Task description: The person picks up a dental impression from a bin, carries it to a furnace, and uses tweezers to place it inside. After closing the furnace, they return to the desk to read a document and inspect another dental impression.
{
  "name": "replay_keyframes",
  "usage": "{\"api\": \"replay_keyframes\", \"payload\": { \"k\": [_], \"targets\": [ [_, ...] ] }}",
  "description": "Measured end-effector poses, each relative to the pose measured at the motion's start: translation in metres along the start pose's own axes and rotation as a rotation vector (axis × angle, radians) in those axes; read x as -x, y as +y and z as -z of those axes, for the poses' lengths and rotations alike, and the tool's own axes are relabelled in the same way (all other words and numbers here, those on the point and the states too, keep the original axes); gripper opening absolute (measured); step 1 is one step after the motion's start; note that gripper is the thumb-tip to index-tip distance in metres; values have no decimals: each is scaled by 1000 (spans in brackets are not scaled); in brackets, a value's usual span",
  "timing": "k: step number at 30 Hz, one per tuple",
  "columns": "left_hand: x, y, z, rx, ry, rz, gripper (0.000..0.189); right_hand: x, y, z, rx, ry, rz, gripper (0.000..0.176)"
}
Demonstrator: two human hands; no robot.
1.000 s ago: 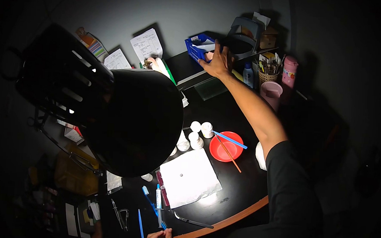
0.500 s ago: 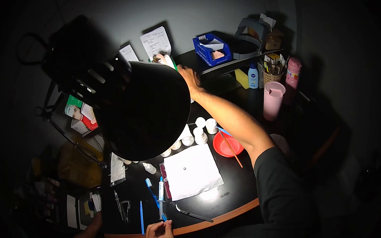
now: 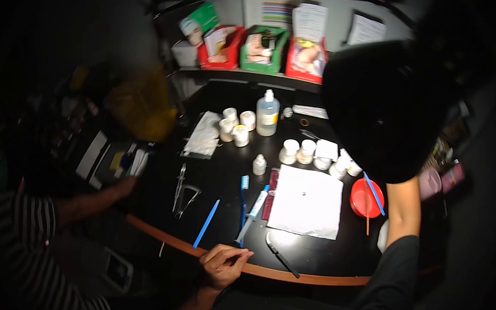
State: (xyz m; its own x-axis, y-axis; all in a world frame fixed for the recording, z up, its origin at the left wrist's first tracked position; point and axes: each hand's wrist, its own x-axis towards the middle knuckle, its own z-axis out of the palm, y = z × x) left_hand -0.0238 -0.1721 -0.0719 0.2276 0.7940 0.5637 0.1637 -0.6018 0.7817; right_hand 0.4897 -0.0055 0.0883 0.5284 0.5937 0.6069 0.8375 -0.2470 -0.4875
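My left hand (image 3: 224, 264) is at the table's front edge, fingers bent and thumb near the index fingertip; anything between them is too small to make out. Just beyond it lie a blue toothbrush (image 3: 243, 208) and a syringe (image 3: 253, 214) with a blue tip. A blue stick (image 3: 206, 223) is to their left, black-handled tweezers (image 3: 282, 255) to the right. A tiny dark piece (image 3: 304, 194) rests on a white sheet (image 3: 306, 214). My right forearm (image 3: 404, 208) reaches up behind the black lamp head (image 3: 379, 111), which hides my right hand.
Right of the sheet is a red bowl (image 3: 360, 198) with sticks across it. White jars (image 3: 289, 151) and a large bottle (image 3: 267, 114) stand behind. Red and green bins (image 3: 262, 63) line the shelf. At left, another person's hand (image 3: 124, 188) is beside an open box (image 3: 99, 161).
The view has turned left, so the shelf bins show and the lamp head appears farther right. My right hand, visible earlier beyond the lamp, is now hidden.
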Motion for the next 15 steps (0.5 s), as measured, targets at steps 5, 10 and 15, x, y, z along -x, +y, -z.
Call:
{"api": "replay_keyframes", "payload": {
  "k": [5,10,15],
  "targets": [
    [-3,-4,3,86,42,-41,18,-31,27,0,33,-59,29,31],
    [-5,-2,10,147,15,4,17,-50,46,8,48,-93,14,30],
    [-9,-5,17,186,-57,-35,22,-55,58,17,35,-98,-8,28]
  ]
}}
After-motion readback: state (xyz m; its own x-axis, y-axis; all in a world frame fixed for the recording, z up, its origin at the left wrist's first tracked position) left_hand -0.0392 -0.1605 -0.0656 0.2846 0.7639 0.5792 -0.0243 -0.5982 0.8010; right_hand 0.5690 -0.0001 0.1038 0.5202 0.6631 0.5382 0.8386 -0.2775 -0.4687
